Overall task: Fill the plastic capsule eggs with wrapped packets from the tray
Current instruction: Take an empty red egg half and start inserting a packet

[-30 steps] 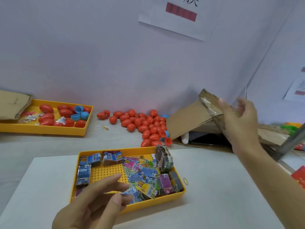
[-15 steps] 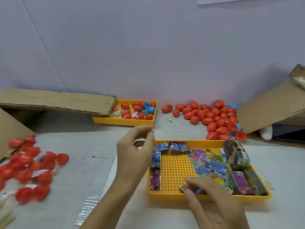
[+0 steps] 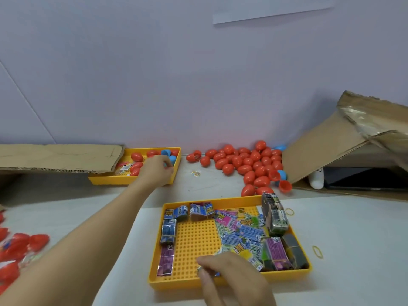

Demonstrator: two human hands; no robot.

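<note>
The near yellow tray (image 3: 154, 281) holds several wrapped packets (image 3: 240, 233), loose and in bundles. My right hand (image 3: 234, 281) is over its front edge and pinches a small wrapped packet (image 3: 217, 274), mostly hidden under the fingers. A far yellow tray (image 3: 132, 180) holds red capsule eggs (image 3: 136, 156) and blue capsule halves (image 3: 172, 159). My left hand (image 3: 157, 171) reaches into it with fingers curled beside a blue half; whether it grips anything is hidden.
A pile of red eggs (image 3: 249, 166) lies by the wall, with an open red half (image 3: 285, 186). More red eggs (image 3: 19, 246) sit at the left edge. Cardboard flaps (image 3: 55, 157) and a cardboard box (image 3: 331, 146) flank the trays. Rubber bands (image 3: 317, 252) lie right of the near tray.
My left hand moved from above the table forward into the far tray. My right hand came from the cardboard box to the near tray and stays on a packet.
</note>
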